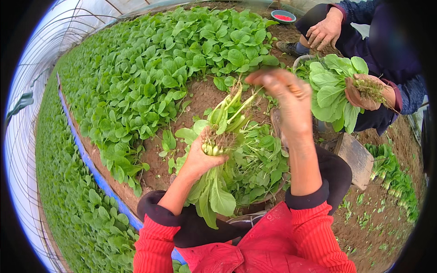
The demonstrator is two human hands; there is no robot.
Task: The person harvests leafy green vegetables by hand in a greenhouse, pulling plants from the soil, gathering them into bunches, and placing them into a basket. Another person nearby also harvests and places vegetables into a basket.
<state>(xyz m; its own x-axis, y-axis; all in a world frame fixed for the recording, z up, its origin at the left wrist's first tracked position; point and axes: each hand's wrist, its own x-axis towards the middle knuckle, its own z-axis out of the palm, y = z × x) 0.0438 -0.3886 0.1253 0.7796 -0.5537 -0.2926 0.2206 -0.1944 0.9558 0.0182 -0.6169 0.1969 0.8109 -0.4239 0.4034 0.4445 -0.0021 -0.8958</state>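
My left hand [203,155] grips a bunch of leafy greens [218,198], its stems and soil-covered roots up and its leaves hanging toward my lap. Above the roots, several pale-stemmed plants [232,109] stand loosely against the bunch. My right hand [285,88] is raised beyond it to the right and blurred; its fingertips are near the root ends of those plants. Whether it holds anything cannot be told. Under the bunch, between my knees, loose small-leaved greens [263,160] fill a round container, mostly hidden.
A dense bed of leafy greens [153,75] spreads ahead and left, with a blue strip [92,162] beside it. At right, another person holds greens [331,88] near a wooden board [355,160]. Picked greens [397,181] lie in a row on soil. A bowl [283,16] holds something red.
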